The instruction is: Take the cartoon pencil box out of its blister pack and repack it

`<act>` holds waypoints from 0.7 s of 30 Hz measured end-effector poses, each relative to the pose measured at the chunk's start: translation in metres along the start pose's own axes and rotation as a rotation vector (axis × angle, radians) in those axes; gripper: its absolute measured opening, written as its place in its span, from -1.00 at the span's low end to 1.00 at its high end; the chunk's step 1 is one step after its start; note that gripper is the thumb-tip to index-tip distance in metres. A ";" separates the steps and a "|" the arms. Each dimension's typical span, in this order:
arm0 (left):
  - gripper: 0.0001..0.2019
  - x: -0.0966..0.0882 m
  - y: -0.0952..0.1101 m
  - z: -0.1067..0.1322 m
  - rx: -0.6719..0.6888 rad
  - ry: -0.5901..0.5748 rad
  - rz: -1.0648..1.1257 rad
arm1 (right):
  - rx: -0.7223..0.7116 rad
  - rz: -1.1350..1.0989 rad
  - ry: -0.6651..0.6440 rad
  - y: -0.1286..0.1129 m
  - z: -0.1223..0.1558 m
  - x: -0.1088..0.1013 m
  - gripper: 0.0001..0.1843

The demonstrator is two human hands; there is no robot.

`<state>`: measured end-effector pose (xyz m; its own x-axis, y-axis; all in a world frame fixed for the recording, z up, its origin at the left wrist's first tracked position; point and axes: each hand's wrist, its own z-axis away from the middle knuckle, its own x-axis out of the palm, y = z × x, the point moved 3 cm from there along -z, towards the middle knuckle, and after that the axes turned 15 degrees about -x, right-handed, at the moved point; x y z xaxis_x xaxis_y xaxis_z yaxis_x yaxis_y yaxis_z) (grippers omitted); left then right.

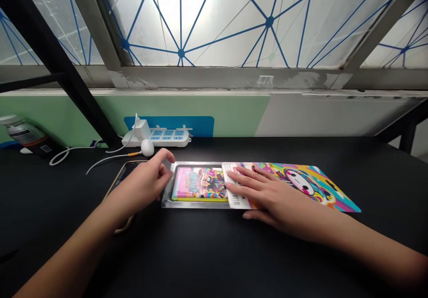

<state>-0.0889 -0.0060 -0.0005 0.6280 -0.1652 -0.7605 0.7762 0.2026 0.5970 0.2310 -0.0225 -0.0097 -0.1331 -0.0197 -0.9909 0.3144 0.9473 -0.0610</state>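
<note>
A clear plastic blister tray (197, 204) lies flat on the black table, holding a brightly printed pink and yellow packet (199, 184). Overlapping the tray's right end is a long, colourful cartoon-printed card (310, 182) with a barcode at its near left corner. My right hand (257, 191) rests flat on that card, fingers spread. My left hand (143, 184) sits at the tray's left end, its fingertips at or just above the rim and its fingers slightly curled. It holds nothing. The card hides the tray's right part.
A smartphone (129, 172) lies partly under my left hand. Behind it are a white power strip (169, 137) with a plugged-in charger, a white round object (147, 147) on a thin cable, and a tipped-over bottle (23, 133) at far left. A black frame post stands at back left.
</note>
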 end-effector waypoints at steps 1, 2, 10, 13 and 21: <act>-0.81 -0.006 -0.003 -0.002 -0.023 0.025 -0.044 | 0.019 0.018 -0.004 0.003 0.011 0.001 -0.32; -0.83 -0.012 -0.007 -0.005 -0.037 0.052 -0.094 | 0.040 0.037 -0.006 0.005 0.021 0.003 -0.33; -0.56 -0.015 -0.011 -0.006 0.107 0.369 -0.484 | 0.067 0.140 0.022 0.015 0.046 0.014 -0.31; -0.46 0.016 0.016 0.008 0.323 0.392 -0.491 | 0.048 0.159 0.053 0.014 0.041 0.016 -0.27; -0.33 0.071 0.059 0.016 0.352 0.017 -0.588 | 0.048 0.193 0.054 0.016 0.048 0.021 -0.21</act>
<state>0.0022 -0.0208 -0.0150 0.0974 -0.1356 -0.9860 0.9617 -0.2423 0.1284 0.2782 -0.0232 -0.0369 -0.1153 0.1793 -0.9770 0.3834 0.9154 0.1227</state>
